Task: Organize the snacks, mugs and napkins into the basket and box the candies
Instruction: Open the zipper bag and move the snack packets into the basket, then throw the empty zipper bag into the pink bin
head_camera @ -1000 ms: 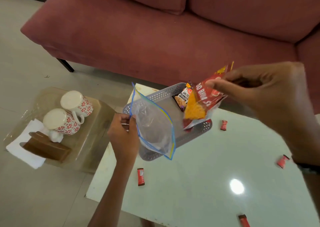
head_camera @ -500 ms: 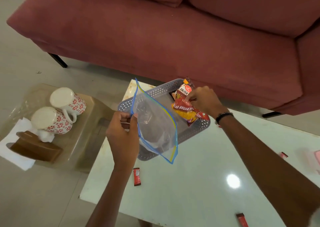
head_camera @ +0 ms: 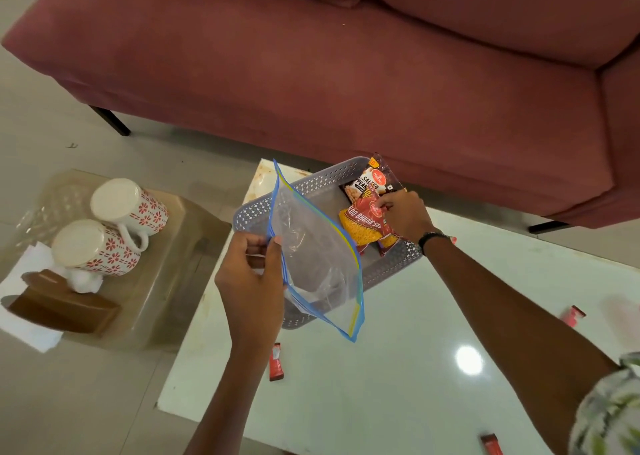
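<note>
A grey perforated basket (head_camera: 304, 186) sits on the white table's far left corner. Inside it lie a salted peanuts packet (head_camera: 372, 177) and a red and yellow bhujia snack packet (head_camera: 363, 226). My right hand (head_camera: 403, 213) rests in the basket, fingers pinching the bhujia packet's top. My left hand (head_camera: 251, 278) holds an empty clear zip bag (head_camera: 315, 257) with a blue edge, upright over the basket's near side. Small red candies lie on the table: candy (head_camera: 276, 362), candy (head_camera: 573, 316), candy (head_camera: 491, 445).
Two upturned white mugs with red flowers, mug (head_camera: 130, 206) and mug (head_camera: 93, 248), stand on a low glass side table (head_camera: 166, 281) at left, beside white napkins (head_camera: 29, 330) and a brown wooden holder (head_camera: 62, 304). A pink sofa (head_camera: 346, 56) runs behind.
My right hand carried the bhujia packet from mid-air down into the basket beside the peanuts packet. My left hand kept the zip bag in place.
</note>
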Action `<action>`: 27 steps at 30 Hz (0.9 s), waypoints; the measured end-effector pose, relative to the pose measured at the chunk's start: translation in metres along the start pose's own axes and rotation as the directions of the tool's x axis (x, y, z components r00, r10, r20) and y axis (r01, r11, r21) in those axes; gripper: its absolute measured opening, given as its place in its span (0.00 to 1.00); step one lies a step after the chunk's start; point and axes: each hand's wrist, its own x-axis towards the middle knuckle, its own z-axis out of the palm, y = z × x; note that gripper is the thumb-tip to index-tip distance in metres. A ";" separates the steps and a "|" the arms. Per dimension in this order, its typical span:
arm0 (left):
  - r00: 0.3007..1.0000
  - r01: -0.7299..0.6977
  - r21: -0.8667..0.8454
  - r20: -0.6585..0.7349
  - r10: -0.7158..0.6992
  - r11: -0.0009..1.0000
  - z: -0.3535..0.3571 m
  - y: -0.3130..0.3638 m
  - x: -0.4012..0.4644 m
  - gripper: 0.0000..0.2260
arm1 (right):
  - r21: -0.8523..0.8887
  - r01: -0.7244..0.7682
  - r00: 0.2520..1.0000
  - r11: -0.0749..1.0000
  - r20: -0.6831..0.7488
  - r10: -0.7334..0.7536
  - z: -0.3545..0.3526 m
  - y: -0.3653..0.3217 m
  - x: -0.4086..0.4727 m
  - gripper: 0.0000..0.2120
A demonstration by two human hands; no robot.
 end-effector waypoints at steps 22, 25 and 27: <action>0.905 0.424 -0.476 0.219 -0.363 0.770 -0.022 0.089 -0.047 0.07 | 0.826 0.168 0.923 0.538 -0.323 0.208 -0.090 -0.077 -0.248 0.11; 0.878 0.477 -0.557 0.275 -0.391 0.680 -0.034 0.123 -0.062 0.07 | 0.807 0.227 0.910 0.545 -0.375 0.178 -0.121 -0.077 -0.261 0.11; 0.860 0.508 -0.607 0.308 -0.408 0.612 -0.042 0.147 -0.071 0.07 | 0.786 0.268 0.904 0.557 -0.406 0.137 -0.140 -0.074 -0.273 0.14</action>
